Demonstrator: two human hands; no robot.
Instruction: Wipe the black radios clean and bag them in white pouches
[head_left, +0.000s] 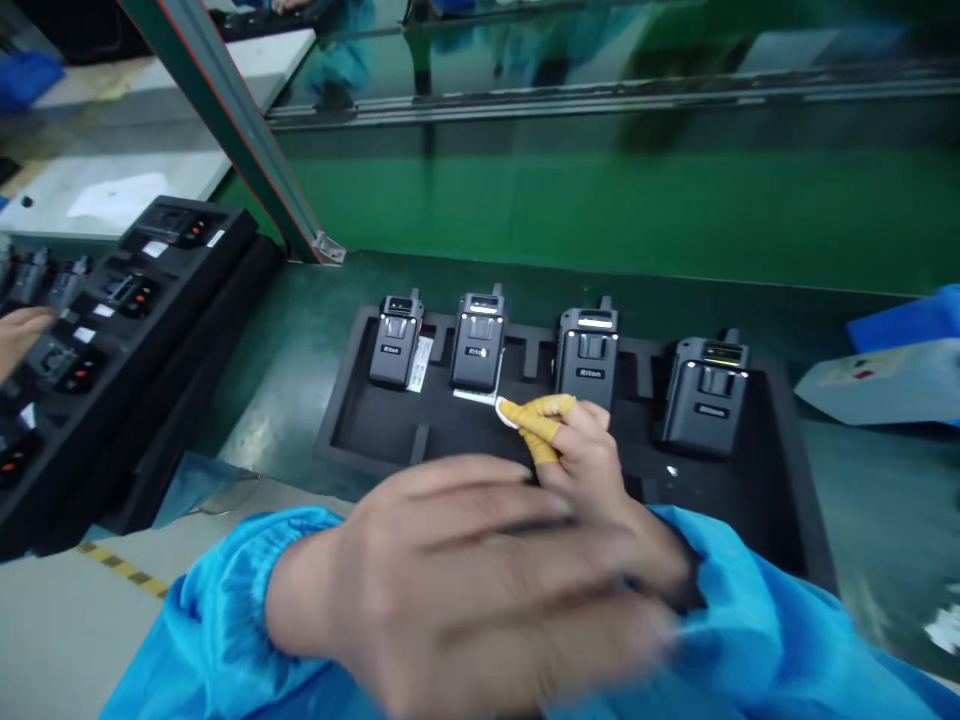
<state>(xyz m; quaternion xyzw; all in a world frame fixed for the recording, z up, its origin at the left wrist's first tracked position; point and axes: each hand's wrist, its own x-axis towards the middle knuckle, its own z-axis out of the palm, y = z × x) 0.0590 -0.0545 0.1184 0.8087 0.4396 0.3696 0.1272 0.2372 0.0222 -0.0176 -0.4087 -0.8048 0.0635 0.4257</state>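
Right hand [592,460], yellow finger cots [534,416] on, has its fingers closed in a pinch on a small white rounded piece [505,412]. Piece sits just off the lower right corner of the second handheld radio [478,345] from the left; can't tell if it touches. Left hand [465,580] is blurred, crossing in front: fingers stretched out, slightly apart, no grip visible, palm side hidden. Four radios in a row along the far edge of the black foam tray [801,470], which lies on the green desk [277,370]; fourth is nearest the tray's right edge. White barcode slip [421,365] beside the first radio, another white slip [474,397] at the second's bottom edge. Handling, my read: white piece is thin, near weightless, probably bendy, so pinch it by the rim, light pressure. Radios look rigid, moderately heavy, smooth-cased, so maybe a bit slick; glossy top window likely scratches. Grab those by the long sides of the body, not the stub antenna.
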